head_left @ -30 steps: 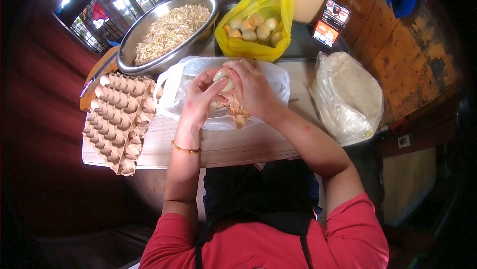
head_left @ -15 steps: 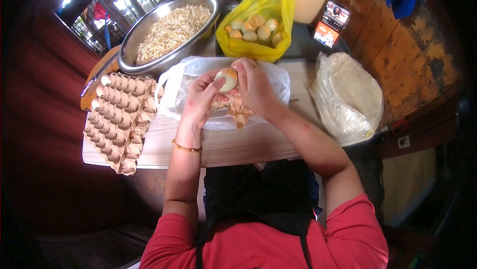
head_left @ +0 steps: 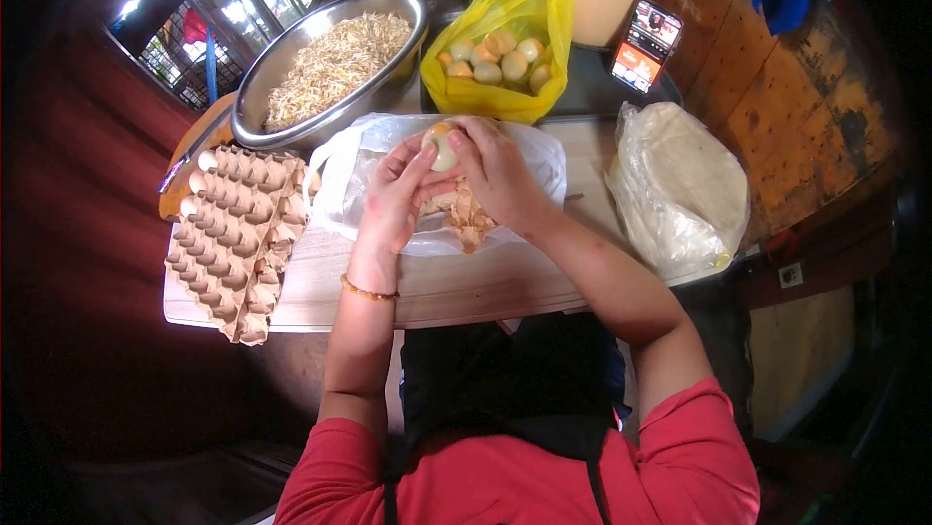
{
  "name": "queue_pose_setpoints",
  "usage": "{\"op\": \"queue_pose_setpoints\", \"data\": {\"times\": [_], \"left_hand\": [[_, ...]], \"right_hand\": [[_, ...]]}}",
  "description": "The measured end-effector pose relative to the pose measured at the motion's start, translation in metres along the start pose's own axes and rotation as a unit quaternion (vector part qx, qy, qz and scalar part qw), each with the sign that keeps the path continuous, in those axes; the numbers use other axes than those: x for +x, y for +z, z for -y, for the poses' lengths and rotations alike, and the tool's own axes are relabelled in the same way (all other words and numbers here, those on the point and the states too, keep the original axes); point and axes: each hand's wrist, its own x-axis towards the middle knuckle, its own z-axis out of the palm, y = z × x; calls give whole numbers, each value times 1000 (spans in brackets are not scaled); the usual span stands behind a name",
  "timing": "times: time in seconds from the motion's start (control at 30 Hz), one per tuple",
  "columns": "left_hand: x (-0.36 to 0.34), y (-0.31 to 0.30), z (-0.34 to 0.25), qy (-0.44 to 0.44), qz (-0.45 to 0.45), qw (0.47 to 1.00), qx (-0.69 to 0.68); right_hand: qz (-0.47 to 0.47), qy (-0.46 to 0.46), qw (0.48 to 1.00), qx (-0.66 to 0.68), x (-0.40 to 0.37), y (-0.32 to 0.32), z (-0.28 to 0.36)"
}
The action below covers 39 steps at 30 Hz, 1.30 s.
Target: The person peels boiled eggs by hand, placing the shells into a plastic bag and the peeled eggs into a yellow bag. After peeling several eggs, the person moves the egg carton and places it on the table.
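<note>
A pale, partly peeled egg (head_left: 444, 152) is between my two hands over a white plastic bag (head_left: 340, 176). My left hand (head_left: 396, 187) is closed around its left side, thumb against it. On the other side, my right hand (head_left: 492, 171) grips the egg with its thumb pressed on the smooth surface. Orange-brown colour shows at the egg's top. Below the hands, brown shell pieces (head_left: 470, 220) lie on the bag. Farther back, an open yellow plastic bag (head_left: 456, 98) holds several peeled eggs (head_left: 487, 72).
Stacked egg cartons (head_left: 233, 234) with a few eggs stand at left. Behind are a metal bowl (head_left: 254, 137) of pale shreds and a tan bucket (head_left: 592, 1). A lit phone (head_left: 643, 45) leans beside the bucket. At right lies a clear bag (head_left: 680, 185) with pale contents.
The egg has been turned, and less of its orange-brown patch shows. My right thumb has come down onto its front. Both hands stay over the white bag.
</note>
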Motion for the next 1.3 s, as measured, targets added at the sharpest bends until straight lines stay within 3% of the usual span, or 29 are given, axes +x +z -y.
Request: {"op": "queue_pose_setpoints", "data": {"times": [0.1,0.33,0.43,0.67,0.97,1.07,1.3], "left_hand": [[0,4,7,43,4,998,45],[-1,4,4,56,-20,994,97],[-1,4,3,50,-12,995,89],[-2,1,1,39,-1,997,69],[-2,0,-3,16,-7,1000,-18],[0,-2,1,11,-19,999,-36],[0,5,13,60,-6,998,2]], "right_hand": [[-7,-27,999,-35,-1,2,-4],[0,-22,998,-58,-4,4,-4],[2,24,999,-27,-3,2,0],[-15,7,999,-38,-2,3,-4],[-8,72,997,13,2,-6,-10],[3,52,997,55,1,-6,5],[-7,-13,1000,-15,-5,5,-3]]}}
